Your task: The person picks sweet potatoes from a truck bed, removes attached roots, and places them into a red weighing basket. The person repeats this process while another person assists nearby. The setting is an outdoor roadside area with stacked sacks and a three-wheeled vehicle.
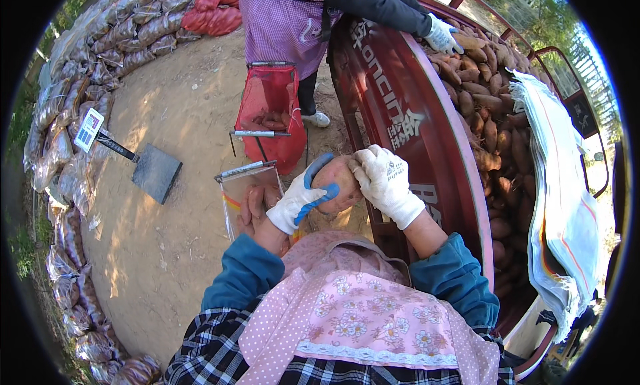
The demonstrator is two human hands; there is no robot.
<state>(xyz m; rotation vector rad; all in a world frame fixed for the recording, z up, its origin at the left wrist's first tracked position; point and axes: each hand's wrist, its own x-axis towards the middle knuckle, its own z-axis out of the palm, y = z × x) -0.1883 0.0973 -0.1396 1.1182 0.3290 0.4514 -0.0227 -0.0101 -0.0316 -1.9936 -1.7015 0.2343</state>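
Observation:
Between my two hands, in front of my chest, is a large, rounded, pinkish sweet potato. My left hand, in a white glove with a blue palm, is closed around its left side. My right hand, gloved in white, grips it from the right, fingers curled over its upper edge. Just left of my left wrist, a clear plastic bag hangs from a metal frame, with several smaller sweet potatoes inside. Beyond it stands a red mesh bag on a similar frame, partly filled with sweet potatoes.
At right, a red truck side panel borders heaped sweet potatoes, with white woven sacks draped over. A co-worker's gloved hand touches the heap. A platform scale stands left, before stacked filled bags. Red net bags lie behind.

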